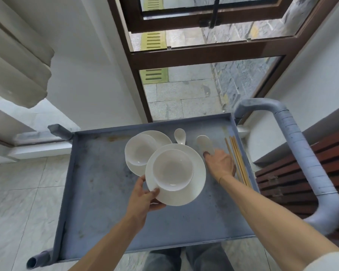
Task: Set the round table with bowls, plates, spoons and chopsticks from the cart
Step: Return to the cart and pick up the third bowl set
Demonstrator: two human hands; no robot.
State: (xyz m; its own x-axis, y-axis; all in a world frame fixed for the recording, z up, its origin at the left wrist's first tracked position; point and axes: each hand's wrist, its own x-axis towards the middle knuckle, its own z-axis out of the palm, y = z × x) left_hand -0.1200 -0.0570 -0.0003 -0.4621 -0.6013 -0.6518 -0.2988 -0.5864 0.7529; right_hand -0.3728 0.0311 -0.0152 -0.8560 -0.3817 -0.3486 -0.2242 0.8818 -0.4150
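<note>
My left hand grips the near-left rim of a white plate and holds it above the grey cart tray; a white bowl sits on that plate. Behind it a second bowl rests on a second plate on the tray. My right hand pinches the handle of a white spoon lying on the tray. Another white spoon lies further back. Several wooden chopsticks lie along the tray's right edge, beside my right hand.
The cart's padded grey handle arches on the right. A dark wooden slatted bench stands beyond it. A brown-framed window is ahead, a curtain hangs at the left, and pale floor tiles lie to the left.
</note>
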